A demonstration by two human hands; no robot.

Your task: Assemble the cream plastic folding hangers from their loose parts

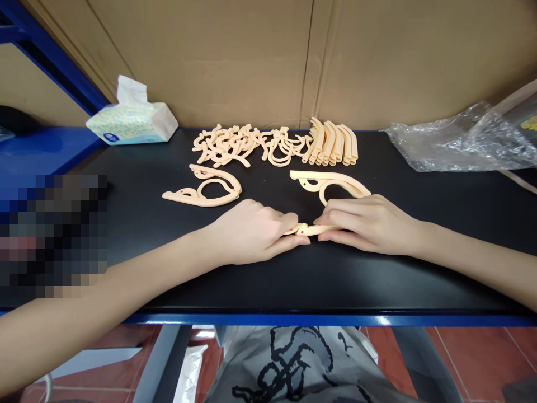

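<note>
Peach plastic hanger pc (pixel 314 230) is pinched b/w thumb & fingers at both ends, L end by L hand (pixel 260 229), R end by R hand (pixel 373 224), above mid workbench (pixel 251 285), b/w front & back edges. Prob. light, stiff, a bit slick; thin pivot could be stressed if twisted, so best held close in on either side of the joint. Just beyond, two folding hangers, L one (pixel 229 198) & R one (pixel 327 176), are laid flat. Near back edge, loose hooks (pixel 230 145) are heaped beside lined-up hanger arms (pixel 335 143); tissue pack (pixel 134 123) is set twd back L corner, clear plastic bag (pixel 444 140) twd back R.
</note>
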